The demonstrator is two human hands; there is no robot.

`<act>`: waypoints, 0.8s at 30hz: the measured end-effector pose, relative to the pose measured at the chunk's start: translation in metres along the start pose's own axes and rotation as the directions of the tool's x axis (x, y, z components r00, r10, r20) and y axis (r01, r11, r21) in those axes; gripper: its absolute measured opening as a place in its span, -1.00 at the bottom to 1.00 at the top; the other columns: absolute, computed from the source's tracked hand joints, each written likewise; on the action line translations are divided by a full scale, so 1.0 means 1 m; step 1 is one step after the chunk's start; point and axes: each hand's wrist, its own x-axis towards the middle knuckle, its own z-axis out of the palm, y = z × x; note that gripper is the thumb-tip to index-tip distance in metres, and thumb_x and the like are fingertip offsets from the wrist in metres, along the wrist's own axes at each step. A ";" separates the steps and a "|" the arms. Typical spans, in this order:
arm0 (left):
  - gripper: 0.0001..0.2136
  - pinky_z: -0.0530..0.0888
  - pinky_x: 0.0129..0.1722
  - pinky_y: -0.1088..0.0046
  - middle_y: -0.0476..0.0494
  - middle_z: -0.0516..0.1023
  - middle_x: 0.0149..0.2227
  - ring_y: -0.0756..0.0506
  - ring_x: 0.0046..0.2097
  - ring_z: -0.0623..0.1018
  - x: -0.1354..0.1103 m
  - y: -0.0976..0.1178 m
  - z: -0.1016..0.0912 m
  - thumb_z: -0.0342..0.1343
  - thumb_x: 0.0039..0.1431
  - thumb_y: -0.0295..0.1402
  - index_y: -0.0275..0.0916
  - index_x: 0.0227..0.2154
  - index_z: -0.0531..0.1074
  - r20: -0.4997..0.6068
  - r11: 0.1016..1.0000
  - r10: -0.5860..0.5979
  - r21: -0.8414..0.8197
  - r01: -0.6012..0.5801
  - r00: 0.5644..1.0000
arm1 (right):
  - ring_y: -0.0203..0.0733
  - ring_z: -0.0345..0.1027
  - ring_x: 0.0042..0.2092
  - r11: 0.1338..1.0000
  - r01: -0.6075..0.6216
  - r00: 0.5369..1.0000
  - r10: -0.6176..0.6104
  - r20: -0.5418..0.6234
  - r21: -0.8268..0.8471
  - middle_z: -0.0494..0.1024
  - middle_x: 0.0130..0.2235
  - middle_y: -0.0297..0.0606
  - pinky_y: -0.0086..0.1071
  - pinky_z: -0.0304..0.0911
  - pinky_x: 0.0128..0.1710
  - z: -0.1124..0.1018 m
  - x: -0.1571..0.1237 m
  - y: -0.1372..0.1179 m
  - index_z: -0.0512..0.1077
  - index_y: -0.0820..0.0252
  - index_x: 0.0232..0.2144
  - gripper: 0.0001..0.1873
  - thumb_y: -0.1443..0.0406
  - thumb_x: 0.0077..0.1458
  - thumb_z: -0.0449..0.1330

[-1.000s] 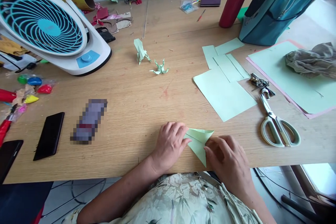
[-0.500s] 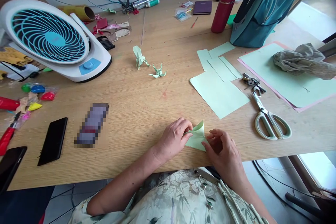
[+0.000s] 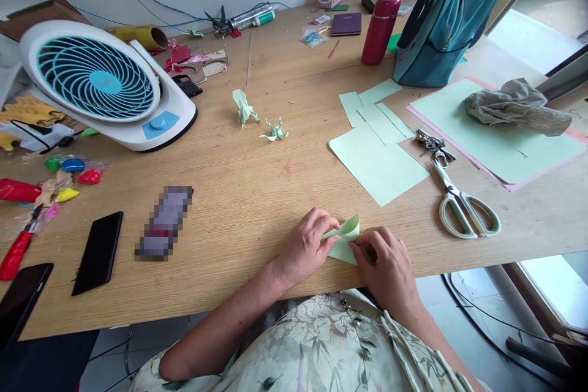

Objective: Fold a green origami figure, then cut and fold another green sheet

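Note:
Between my two hands, near the table's front edge, is a small piece of pale green paper (image 3: 343,251), partly folded, with one flap curling up at the back. My left hand (image 3: 309,246) pinches its left side between thumb and fingers. On the right side, my right hand (image 3: 384,262) grips the paper's edge with thumb and fingertips. Part of the paper is hidden under the fingers. Farther back stand two folded green paper figures, a taller one (image 3: 243,108) and a smaller spiky one (image 3: 275,130).
Loose green sheets (image 3: 379,168) lie beyond my right hand, beside scissors (image 3: 468,214) and keys (image 3: 432,142). A red bottle (image 3: 381,29) and teal bag (image 3: 441,33) stand at the back right. To the left are a fan (image 3: 103,82) and phones (image 3: 98,252).
My right hand has moved in closer to the paper and its fingers now close on the edge. The upright flap curls over more. The view has shifted slightly.

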 end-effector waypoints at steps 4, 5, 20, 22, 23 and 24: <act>-0.84 0.41 -0.03 0.23 -0.14 0.44 -0.13 -0.18 -0.05 0.44 0.012 0.013 0.000 0.23 0.15 -0.37 -0.20 -0.23 0.39 0.095 0.987 -0.041 0.157 0.026 0.995 | -0.16 0.30 -0.31 0.999 0.042 0.999 -0.041 -0.034 0.029 0.45 -0.32 -0.28 -0.26 0.10 -0.27 0.003 -0.002 0.003 0.33 0.11 -0.38 -0.89 0.30 0.23 0.13; -0.85 0.42 -0.04 0.23 -0.14 0.44 -0.14 -0.18 -0.06 0.44 0.016 0.015 0.000 0.25 0.14 -0.36 -0.21 -0.27 0.40 0.115 0.982 -0.058 0.186 0.036 0.992 | -0.16 0.30 -0.31 0.998 0.045 0.998 -0.043 -0.043 0.044 0.45 -0.32 -0.28 -0.26 0.11 -0.26 0.003 -0.003 0.004 0.33 0.11 -0.38 -0.89 0.30 0.23 0.12; -0.95 0.40 0.00 0.42 -0.22 0.49 0.01 -0.11 0.03 0.50 0.023 0.017 -0.006 0.18 0.15 -0.48 -0.25 -0.36 0.41 -0.012 0.947 -0.041 -0.319 0.035 0.999 | -0.28 0.20 -0.47 0.877 -0.196 0.979 0.147 0.144 0.438 0.37 -0.50 -0.39 -0.41 0.09 -0.47 -0.024 0.004 -0.010 0.42 0.16 -0.37 -0.75 0.15 0.25 0.10; -0.96 0.40 0.00 0.42 -0.21 0.52 0.00 -0.12 0.02 0.51 0.023 0.019 -0.008 0.19 0.15 -0.46 -0.25 -0.37 0.44 -0.005 0.942 -0.060 -0.330 0.055 0.998 | -0.29 0.19 -0.47 0.895 -0.149 0.986 0.103 0.131 0.421 0.38 -0.50 -0.39 -0.41 0.08 -0.46 -0.024 0.005 -0.014 0.42 0.16 -0.38 -0.77 0.17 0.25 0.09; -0.96 0.40 -0.01 0.42 -0.20 0.53 -0.03 -0.11 0.01 0.52 0.023 0.020 -0.008 0.19 0.15 -0.45 -0.26 -0.38 0.44 0.000 0.941 -0.067 -0.332 0.063 0.998 | -0.29 0.18 -0.47 0.899 -0.136 0.988 0.090 0.128 0.416 0.38 -0.50 -0.39 -0.41 0.08 -0.46 -0.024 0.005 -0.016 0.42 0.15 -0.37 -0.77 0.17 0.25 0.09; -0.96 0.41 -0.01 0.42 -0.19 0.55 -0.05 -0.11 -0.01 0.53 0.023 0.021 -0.008 0.19 0.16 -0.44 -0.26 -0.39 0.45 0.004 0.940 -0.072 -0.334 0.069 0.997 | -0.29 0.18 -0.47 0.900 -0.133 0.988 0.087 0.127 0.416 0.39 -0.50 -0.39 -0.41 0.08 -0.46 -0.025 0.005 -0.017 0.43 0.15 -0.35 -0.77 0.16 0.25 0.10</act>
